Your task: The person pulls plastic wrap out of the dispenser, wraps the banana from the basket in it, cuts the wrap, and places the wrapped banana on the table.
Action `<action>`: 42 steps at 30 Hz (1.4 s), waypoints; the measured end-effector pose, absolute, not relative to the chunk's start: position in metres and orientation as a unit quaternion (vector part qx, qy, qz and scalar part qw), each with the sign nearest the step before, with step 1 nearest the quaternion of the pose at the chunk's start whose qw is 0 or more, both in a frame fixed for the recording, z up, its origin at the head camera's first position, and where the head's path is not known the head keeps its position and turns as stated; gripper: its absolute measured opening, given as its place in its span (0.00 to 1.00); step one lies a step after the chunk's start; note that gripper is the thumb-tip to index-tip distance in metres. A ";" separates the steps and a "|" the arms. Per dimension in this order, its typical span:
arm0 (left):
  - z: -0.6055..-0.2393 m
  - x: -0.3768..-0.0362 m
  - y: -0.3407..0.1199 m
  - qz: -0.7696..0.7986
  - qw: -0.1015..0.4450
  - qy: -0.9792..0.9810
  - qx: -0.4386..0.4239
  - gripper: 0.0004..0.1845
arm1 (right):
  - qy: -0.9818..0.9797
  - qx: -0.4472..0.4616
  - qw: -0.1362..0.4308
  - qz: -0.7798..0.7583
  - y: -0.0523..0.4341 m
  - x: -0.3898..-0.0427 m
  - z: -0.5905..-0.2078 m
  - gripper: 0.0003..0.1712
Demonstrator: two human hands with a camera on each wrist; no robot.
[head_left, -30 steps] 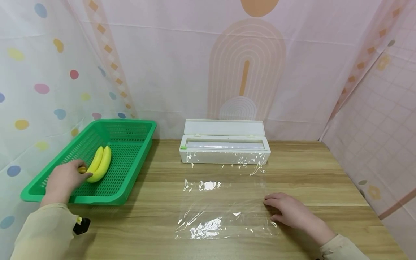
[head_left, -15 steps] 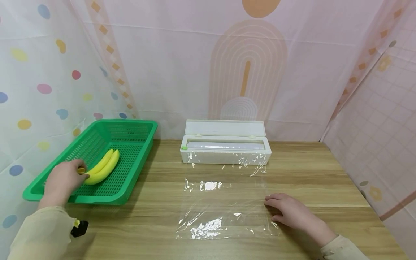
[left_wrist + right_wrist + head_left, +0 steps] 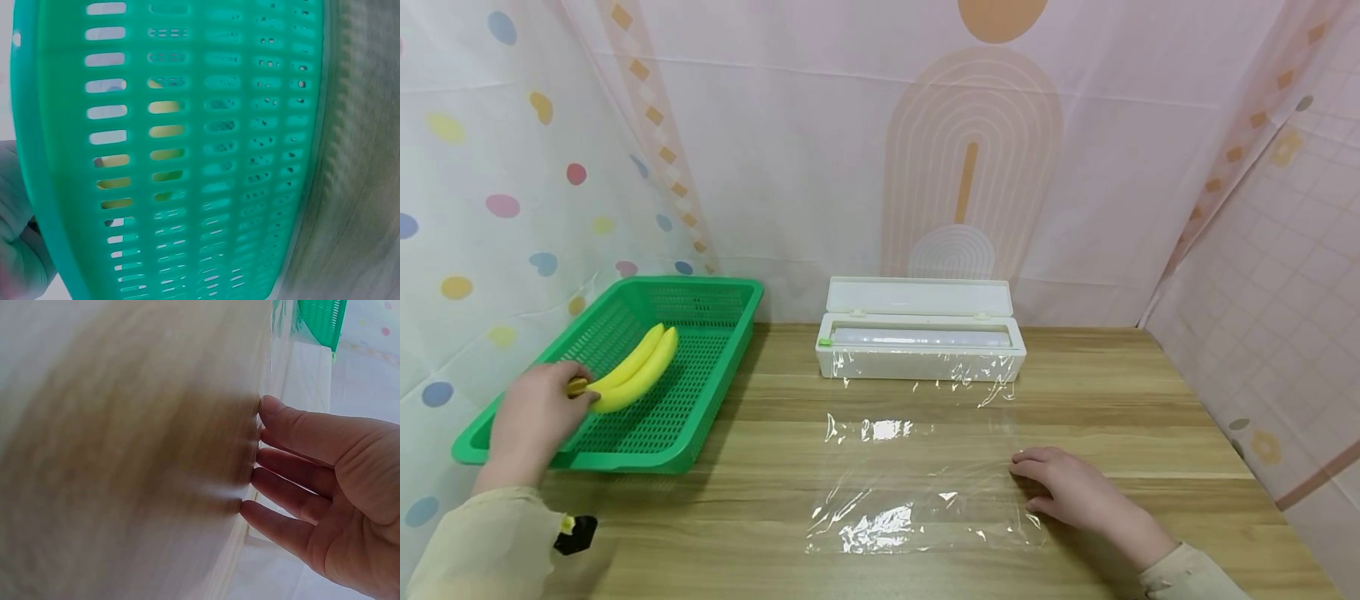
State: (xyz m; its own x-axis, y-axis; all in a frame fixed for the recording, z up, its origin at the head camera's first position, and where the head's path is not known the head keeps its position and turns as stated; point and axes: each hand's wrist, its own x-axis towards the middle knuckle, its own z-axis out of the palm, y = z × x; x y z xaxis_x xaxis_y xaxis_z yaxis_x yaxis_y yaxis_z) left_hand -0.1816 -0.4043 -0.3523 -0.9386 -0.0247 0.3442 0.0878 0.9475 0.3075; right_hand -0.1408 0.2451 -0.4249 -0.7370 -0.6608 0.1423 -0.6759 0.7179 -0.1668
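Note:
My left hand (image 3: 538,417) pinches a pair of yellow bananas (image 3: 643,371) by the stem end, within the green slotted basket (image 3: 724,379). In the left wrist view the basket's wall (image 3: 62,125) hides most of the bananas, which show yellow through the slots, and part of the hand (image 3: 19,231) appears at the edge. A sheet of clear cling film (image 3: 876,529) lies over the table, drawn from a white dispenser box (image 3: 917,365) with its lid up. My right hand (image 3: 1071,487) rests its fingertips on the table at the film's right edge; the right wrist view shows its fingers (image 3: 284,528) extended.
The wood-grain table (image 3: 1135,392) reaches back to a patterned curtain (image 3: 797,167). Curtains also stand at the left and right sides. A green slider (image 3: 825,342) sits at the dispenser's left end.
The bananas have swung to point further right, then risen slightly with my left hand, which has moved a little left. The right hand and the film stay put.

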 end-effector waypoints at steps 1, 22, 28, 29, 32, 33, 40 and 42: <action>-0.352 -0.181 -0.404 -0.165 0.179 -0.970 -0.015 0.13 | -0.926 0.361 0.037 0.104 0.245 -0.141 -0.425 0.24; -0.323 -0.172 -0.383 -0.183 0.257 -0.949 -0.002 0.12 | -0.927 0.357 0.039 0.105 0.246 -0.140 -0.426 0.24; -0.315 -0.170 -0.374 -0.180 0.288 -0.940 -0.015 0.11 | -0.929 0.353 0.042 0.104 0.246 -0.140 -0.426 0.25; -0.314 -0.170 -0.373 -0.181 0.294 -0.939 -0.017 0.11 | -0.929 0.353 0.043 0.103 0.246 -0.140 -0.426 0.25; -0.311 -0.169 -0.369 -0.184 0.313 -0.931 -0.026 0.11 | -0.928 0.354 0.045 0.104 0.246 -0.140 -0.426 0.25; -0.311 -0.169 -0.368 -0.186 0.319 -0.929 -0.029 0.11 | -0.928 0.356 0.045 0.104 0.246 -0.140 -0.426 0.25; -0.304 -0.169 -0.354 -0.187 0.353 -0.915 -0.057 0.12 | -0.925 0.362 0.049 0.107 0.246 -0.141 -0.426 0.25; -0.302 -0.169 -0.347 -0.189 0.360 -0.911 -0.071 0.13 | -0.925 0.362 0.049 0.108 0.246 -0.141 -0.427 0.25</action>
